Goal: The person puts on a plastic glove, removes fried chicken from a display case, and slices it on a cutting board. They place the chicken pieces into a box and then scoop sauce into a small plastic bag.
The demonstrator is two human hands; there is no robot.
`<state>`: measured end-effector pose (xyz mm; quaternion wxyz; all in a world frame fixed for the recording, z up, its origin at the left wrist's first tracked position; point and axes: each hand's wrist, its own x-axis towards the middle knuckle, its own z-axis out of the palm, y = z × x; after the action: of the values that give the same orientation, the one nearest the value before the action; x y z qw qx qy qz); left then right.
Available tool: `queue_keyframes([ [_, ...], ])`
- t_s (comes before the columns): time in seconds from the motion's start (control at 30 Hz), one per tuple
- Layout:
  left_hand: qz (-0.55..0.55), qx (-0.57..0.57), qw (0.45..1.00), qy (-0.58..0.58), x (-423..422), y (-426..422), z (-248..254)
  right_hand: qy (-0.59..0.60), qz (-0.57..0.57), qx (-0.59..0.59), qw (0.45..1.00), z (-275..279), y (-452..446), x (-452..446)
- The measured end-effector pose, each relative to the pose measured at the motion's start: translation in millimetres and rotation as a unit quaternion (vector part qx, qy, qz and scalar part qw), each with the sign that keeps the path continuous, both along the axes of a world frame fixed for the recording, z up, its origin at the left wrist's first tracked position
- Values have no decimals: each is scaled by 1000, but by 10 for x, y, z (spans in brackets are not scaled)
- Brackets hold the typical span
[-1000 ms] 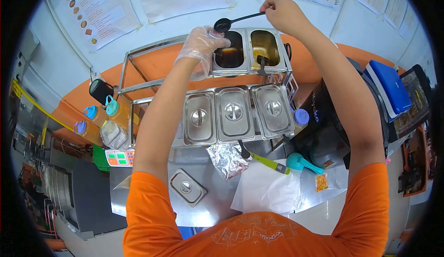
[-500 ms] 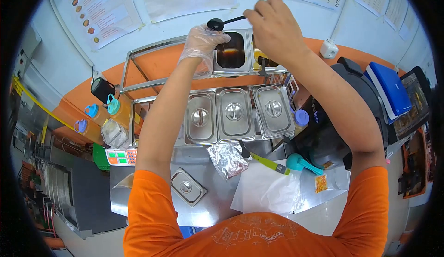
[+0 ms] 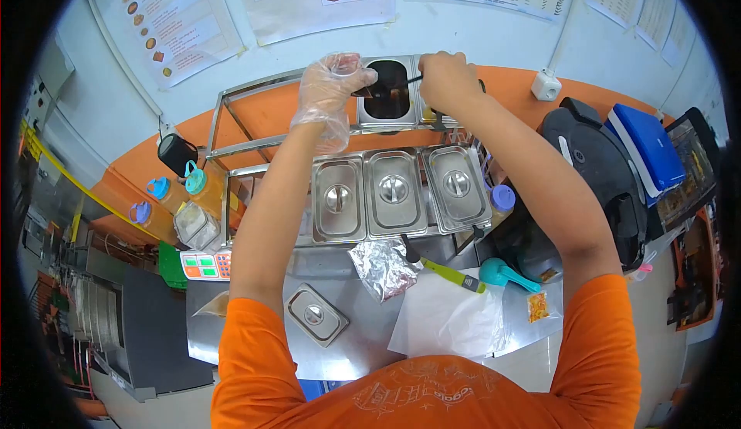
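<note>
My left hand (image 3: 328,89), in a clear plastic glove, is closed around a small clear container (image 3: 345,64) with something reddish-brown in it; its exact kind is hard to make out. It is at the left edge of a steel pan of dark brown liquid (image 3: 386,107) on the upper rack. My bare right hand (image 3: 449,81) grips the thin handle of a black ladle (image 3: 414,81). The ladle's head is down in the dark pan and hard to see. Under my right hand is a second pan with yellow contents (image 3: 427,112), partly hidden.
Below stand lidded steel pans (image 3: 394,189). On the steel counter (image 3: 270,336) are a loose lid (image 3: 316,315), foil (image 3: 384,269), a green-handled tool (image 3: 455,276), white paper (image 3: 448,317) and a teal scoop (image 3: 505,274). Bottles (image 3: 204,186) stand left, a black cooker (image 3: 594,159) right.
My right hand has come down, lowering the ladle from above my left hand into the dark pan. My left hand has stayed near the pan's left edge, still closed.
</note>
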<state>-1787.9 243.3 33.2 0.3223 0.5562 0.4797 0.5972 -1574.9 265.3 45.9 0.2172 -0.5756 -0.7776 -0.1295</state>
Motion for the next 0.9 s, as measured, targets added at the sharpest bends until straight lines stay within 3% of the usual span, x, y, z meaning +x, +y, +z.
queue_keyframes([
  [0.07, -14, 2, 1000, 5, 8, -126, -40, -22, 19, 129, 991, -51, -99, -89],
  [0.2, -65, 66, 994, -55, 20, -470, -205, 95, 88, 61, 990, 153, -464, -207],
  [0.23, -61, 84, 993, -56, 38, -598, -256, 200, 152, -107, 962, 219, -593, -207],
  [0.27, -68, 107, 988, -86, 48, -691, -351, 296, 209, -270, 892, 217, -698, -211],
  [0.3, -66, 102, 989, -88, 49, -797, -425, 295, 208, -276, 891, 147, -800, -229],
  [0.4, -43, 122, 989, -66, 89, -1109, -657, 422, 277, -413, 758, -195, -970, -295],
  [0.63, -31, 73, 996, -43, 161, -1643, -758, 421, 263, -451, 742, -298, -1274, -201],
  [0.83, -42, 100, 992, -65, 215, -1866, -667, 381, 293, -496, 724, -102, -1451, -133],
  [0.9, -8, 151, 988, 7, 200, -1919, -685, 391, 302, -497, 713, -88, -1531, -120],
])
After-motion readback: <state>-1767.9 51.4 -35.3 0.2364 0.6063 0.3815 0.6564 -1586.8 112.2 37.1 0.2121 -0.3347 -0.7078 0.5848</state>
